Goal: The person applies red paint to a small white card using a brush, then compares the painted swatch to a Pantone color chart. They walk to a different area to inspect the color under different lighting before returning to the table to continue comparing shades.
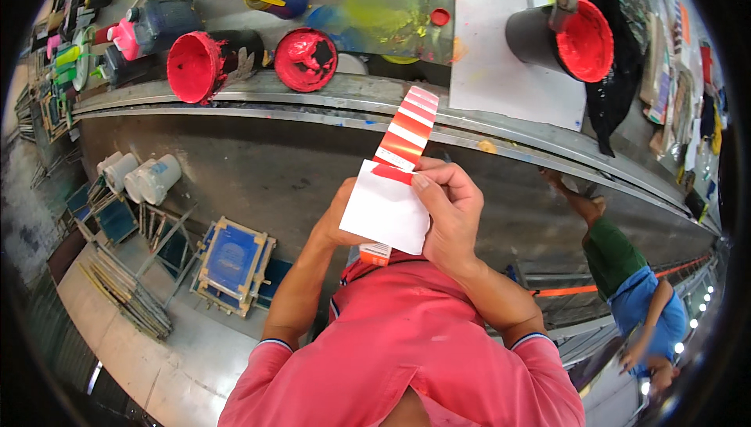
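Observation:
A long colour swatch strip (pixel 407 129) in pinks, reds and orange runs up toward the table edge. Its lower end shows beneath a white piece of paper (pixel 383 212) that lies over its middle. Along the paper's top edge is a red paint smear (pixel 393 172), next to the strip's printed colours. My right hand (pixel 452 212) pinches the paper's upper right corner, thumb on top and fingers behind. Behind the paper's left side, my left hand (pixel 336 212) is closed on the strip; the paper hides most of its fingers.
On the table ahead stand a red-coated tub (pixel 194 67), a red-smeared lid (pixel 305 60) and a dark pot of red paint (pixel 587 39) on white paper (pixel 501 82). Framed screens (pixel 232 266) and white buckets (pixel 158 179) are at left. Another person (pixel 645 309) is at right.

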